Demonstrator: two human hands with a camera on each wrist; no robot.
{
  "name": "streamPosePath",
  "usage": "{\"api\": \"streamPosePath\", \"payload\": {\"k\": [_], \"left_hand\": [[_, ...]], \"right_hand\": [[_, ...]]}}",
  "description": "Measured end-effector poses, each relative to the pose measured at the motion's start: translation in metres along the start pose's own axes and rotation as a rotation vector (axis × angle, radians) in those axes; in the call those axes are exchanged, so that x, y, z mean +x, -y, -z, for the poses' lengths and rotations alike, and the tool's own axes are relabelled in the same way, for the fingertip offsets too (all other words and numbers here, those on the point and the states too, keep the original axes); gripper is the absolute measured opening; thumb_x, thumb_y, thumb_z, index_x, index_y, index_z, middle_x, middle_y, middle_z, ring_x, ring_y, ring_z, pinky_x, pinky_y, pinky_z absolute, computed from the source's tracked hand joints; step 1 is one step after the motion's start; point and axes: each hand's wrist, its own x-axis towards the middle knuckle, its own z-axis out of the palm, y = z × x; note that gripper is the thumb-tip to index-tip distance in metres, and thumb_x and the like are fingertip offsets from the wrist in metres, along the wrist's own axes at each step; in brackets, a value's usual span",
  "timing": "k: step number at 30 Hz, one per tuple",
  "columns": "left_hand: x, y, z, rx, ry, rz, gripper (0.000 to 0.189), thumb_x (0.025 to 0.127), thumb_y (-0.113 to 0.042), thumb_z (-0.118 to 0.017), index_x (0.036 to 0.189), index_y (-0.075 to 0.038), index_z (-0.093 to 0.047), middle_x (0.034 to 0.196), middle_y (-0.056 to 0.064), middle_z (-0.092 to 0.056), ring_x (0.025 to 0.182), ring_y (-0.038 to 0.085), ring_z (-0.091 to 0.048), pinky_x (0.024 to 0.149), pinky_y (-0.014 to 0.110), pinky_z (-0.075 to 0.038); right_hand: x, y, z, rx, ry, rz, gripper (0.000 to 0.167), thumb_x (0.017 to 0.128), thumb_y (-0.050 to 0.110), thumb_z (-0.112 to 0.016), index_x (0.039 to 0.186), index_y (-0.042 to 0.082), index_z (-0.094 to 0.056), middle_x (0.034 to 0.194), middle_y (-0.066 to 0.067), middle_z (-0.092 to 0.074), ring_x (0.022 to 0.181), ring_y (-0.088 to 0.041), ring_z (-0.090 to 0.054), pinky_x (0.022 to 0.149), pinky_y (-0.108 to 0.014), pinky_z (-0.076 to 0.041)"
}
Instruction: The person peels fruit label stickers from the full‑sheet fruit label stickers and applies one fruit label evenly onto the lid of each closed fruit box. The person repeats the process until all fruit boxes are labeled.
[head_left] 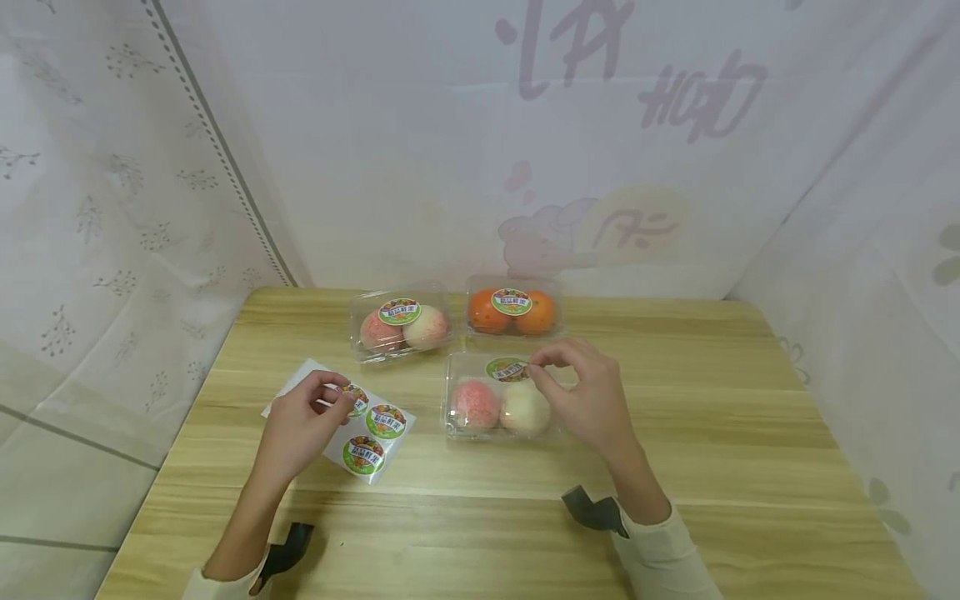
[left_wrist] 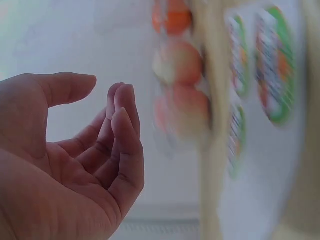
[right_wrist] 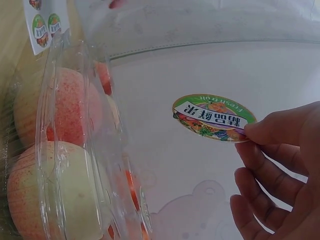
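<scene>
My right hand (head_left: 592,404) pinches the edge of an oval fruit label sticker (right_wrist: 212,117) between thumb and forefinger. The label hovers over a clear plastic clamshell box (head_left: 459,367) with a pink peach (head_left: 475,405) and a pale peach (head_left: 523,410) inside. Whether it touches the lid cannot be told. At the left, my left hand (head_left: 303,421) is above a white sticker sheet (head_left: 336,448) bearing several round labels. In the left wrist view, the thumb stands apart from loosely bent fingers (left_wrist: 129,137), with nothing between them.
Behind stand two other labelled clamshell boxes: one of peaches (head_left: 381,332) at the left, one of orange fruits (head_left: 536,315) at the right. Pale printed curtains (head_left: 390,167) hang round the back and sides of the wooden table (head_left: 712,433).
</scene>
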Motion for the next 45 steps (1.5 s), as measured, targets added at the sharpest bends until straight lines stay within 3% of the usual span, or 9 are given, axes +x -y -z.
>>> {"api": "streamPosePath", "payload": {"k": [8, 12, 17, 24, 32, 38, 41, 45], "left_hand": [[0.022, -0.043, -0.035, -0.048, 0.068, -0.266, 0.016, 0.104, -0.021, -0.076, 0.117, -0.011, -0.078, 0.099, 0.001, -0.077, 0.081, 0.013, -0.074, 0.073, 0.036, -0.059], [0.029, -0.065, -0.052, -0.097, 0.093, -0.389, 0.012, 0.103, -0.016, -0.077, 0.113, -0.010, -0.079, 0.101, 0.000, -0.078, 0.084, 0.014, -0.074, 0.076, 0.038, -0.062], [0.036, -0.087, -0.069, -0.138, 0.116, -0.533, 0.010, 0.102, -0.014, -0.079, 0.110, -0.009, -0.081, 0.104, 0.000, -0.078, 0.090, 0.017, -0.076, 0.077, 0.039, -0.064], [0.041, -0.104, -0.089, -0.124, 0.113, -0.691, 0.011, 0.096, -0.011, -0.082, 0.106, -0.007, -0.081, 0.104, 0.002, -0.078, 0.094, 0.022, -0.074, 0.078, 0.041, -0.065], [0.043, -0.112, -0.103, -0.125, 0.137, -0.724, 0.009, 0.093, -0.004, -0.084, 0.095, -0.010, -0.078, 0.094, 0.001, -0.075, 0.088, 0.018, -0.073, 0.078, 0.037, -0.063], [0.043, -0.110, -0.106, -0.170, 0.136, -0.726, 0.011, 0.093, -0.001, -0.082, 0.093, -0.010, -0.076, 0.091, -0.001, -0.074, 0.083, 0.013, -0.072, 0.075, 0.036, -0.064], [0.043, -0.107, -0.106, -0.218, 0.145, -0.697, 0.010, 0.094, -0.002, -0.082, 0.093, -0.010, -0.076, 0.091, -0.002, -0.073, 0.082, 0.013, -0.071, 0.074, 0.034, -0.063], [0.043, -0.103, -0.106, -0.346, 0.163, -0.607, 0.006, 0.095, -0.002, -0.080, 0.097, -0.007, -0.076, 0.093, 0.001, -0.074, 0.081, 0.015, -0.069, 0.074, 0.032, -0.061]], "right_hand": [[0.003, 0.003, -0.001, 0.031, 0.001, -0.023, 0.007, 0.098, 0.012, -0.081, 0.097, 0.005, -0.080, 0.093, -0.002, -0.078, 0.091, -0.020, -0.072, 0.089, -0.021, -0.053], [0.005, 0.006, -0.002, 0.040, 0.003, -0.029, 0.002, 0.095, 0.007, -0.082, 0.096, 0.006, -0.081, 0.093, -0.001, -0.078, 0.090, -0.019, -0.072, 0.087, -0.022, -0.054], [0.006, 0.007, -0.002, 0.037, 0.009, -0.037, 0.008, 0.091, 0.002, -0.084, 0.095, 0.008, -0.082, 0.093, 0.001, -0.079, 0.092, -0.018, -0.072, 0.087, -0.026, -0.053], [0.006, 0.007, -0.006, 0.063, 0.012, 0.012, 0.018, 0.086, -0.007, -0.086, 0.093, 0.009, -0.082, 0.094, 0.000, -0.080, 0.089, -0.019, -0.071, 0.087, -0.027, -0.052], [0.005, 0.011, -0.007, 0.040, 0.024, 0.008, 0.019, 0.086, -0.007, -0.087, 0.092, 0.010, -0.082, 0.092, 0.007, -0.079, 0.089, -0.017, -0.069, 0.083, -0.030, -0.053], [0.005, 0.010, -0.007, 0.043, 0.022, -0.004, 0.019, 0.086, -0.005, -0.090, 0.099, 0.007, -0.082, 0.097, 0.004, -0.080, 0.094, -0.020, -0.072, 0.084, -0.027, -0.055], [0.004, 0.009, -0.007, 0.054, 0.021, -0.020, 0.025, 0.084, -0.004, -0.091, 0.104, 0.006, -0.081, 0.101, 0.001, -0.079, 0.096, -0.022, -0.074, 0.085, -0.023, -0.056], [0.003, 0.010, -0.005, 0.068, 0.037, -0.060, 0.030, 0.084, -0.003, -0.093, 0.109, 0.008, -0.081, 0.103, 0.002, -0.078, 0.098, -0.021, -0.075, 0.086, -0.024, -0.057]]}}
